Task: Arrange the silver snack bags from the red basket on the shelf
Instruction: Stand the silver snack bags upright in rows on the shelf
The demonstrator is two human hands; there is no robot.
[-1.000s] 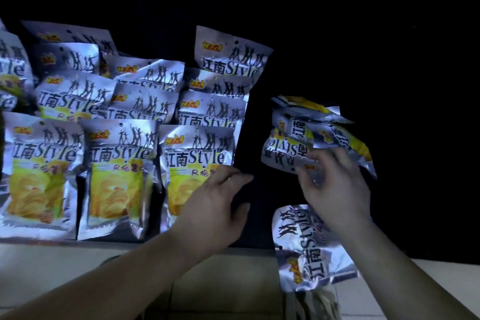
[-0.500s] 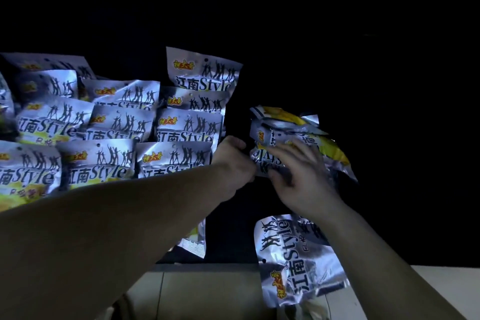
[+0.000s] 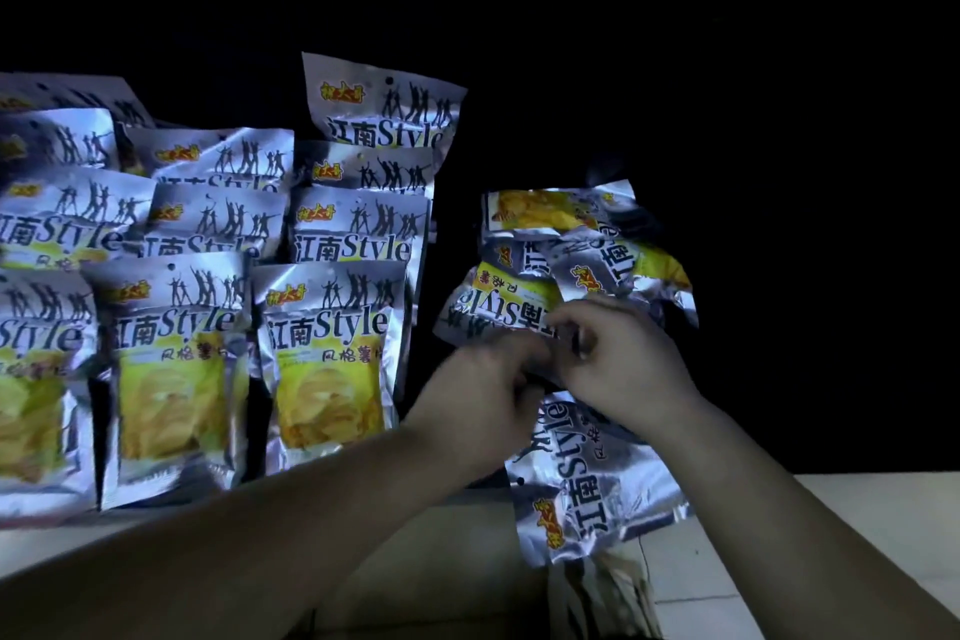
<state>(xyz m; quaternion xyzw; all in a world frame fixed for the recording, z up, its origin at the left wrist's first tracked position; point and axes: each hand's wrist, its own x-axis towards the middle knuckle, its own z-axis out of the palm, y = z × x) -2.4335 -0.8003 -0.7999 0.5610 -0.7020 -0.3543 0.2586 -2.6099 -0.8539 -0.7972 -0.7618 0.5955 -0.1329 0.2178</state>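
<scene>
Several silver snack bags [image 3: 327, 359] with yellow chip pictures stand in neat overlapping rows on the dark shelf at the left. To their right lies a loose heap of silver bags [image 3: 571, 255], turned sideways and upside down. My left hand [image 3: 478, 395] and my right hand [image 3: 628, 369] meet at the heap's near edge, both pinching the upside-down bag [image 3: 498, 307] at its front. Another silver bag [image 3: 587, 483] hangs over the shelf's front edge below my right hand. The red basket is not in view.
The shelf's pale front edge [image 3: 857, 499] runs across the bottom. Right of the heap the shelf is dark and nothing shows there. The back of the shelf is black.
My left hand went from the front standing bag across to the heap and joined my right hand on a bag there. The view shifted slightly.
</scene>
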